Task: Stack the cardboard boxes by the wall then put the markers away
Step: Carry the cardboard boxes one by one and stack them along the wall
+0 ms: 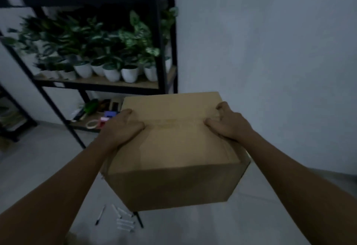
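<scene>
A brown cardboard box (173,153) hangs in the air in front of me, closed on top. My left hand (121,126) grips its left top edge, thumb on the lid and fingers curled down the side. My right hand (226,123) grips the right top edge the same way. Several markers (123,219) lie scattered on the grey floor below the box, near its lower left corner. The white wall (270,61) stands right behind the box. No other box is in view.
A black metal shelf rack (160,41) stands at the left against the wall, holding several potted plants (108,51) in white pots. Its bottom shelf carries a tape roll (92,123) and small items. Grey floor (38,157) spreads around.
</scene>
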